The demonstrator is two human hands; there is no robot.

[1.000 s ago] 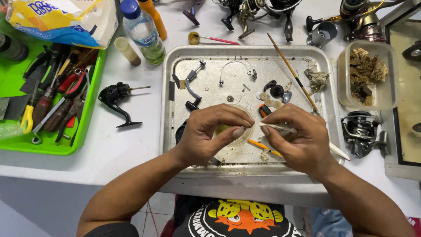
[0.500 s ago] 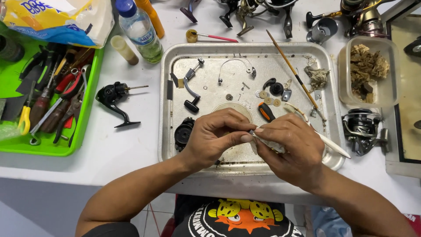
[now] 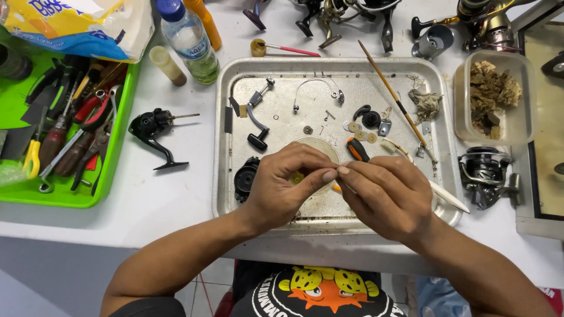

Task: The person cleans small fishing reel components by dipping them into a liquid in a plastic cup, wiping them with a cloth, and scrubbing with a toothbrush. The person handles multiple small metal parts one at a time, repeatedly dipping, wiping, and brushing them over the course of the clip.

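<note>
Both hands are over the front of a metal tray (image 3: 223, 117). My left hand (image 3: 282, 188) pinches a small yellow part (image 3: 297, 176), which its fingers mostly hide. My right hand (image 3: 388, 196) grips a white-handled tool (image 3: 449, 199) whose handle sticks out to the right. The fingertips of the two hands meet above a round clear dish (image 3: 320, 147). An orange and black screwdriver (image 3: 355, 149) lies just behind my right hand, and a black spool (image 3: 245, 176) sits to the left of my left hand.
In the tray lie a crank handle (image 3: 255, 114), a bail wire (image 3: 317, 85), small washers and a long wooden brush (image 3: 393, 100). A black reel body (image 3: 154, 126) and a green tool tray (image 3: 59, 135) are at left. A water bottle (image 3: 188, 41) stands behind. At right are a plastic tub (image 3: 493, 100) and a reel (image 3: 484, 173).
My right hand has moved left toward my left hand, and their fingertips now touch over the dish. Both hands sit slightly closer to the tray's front edge.
</note>
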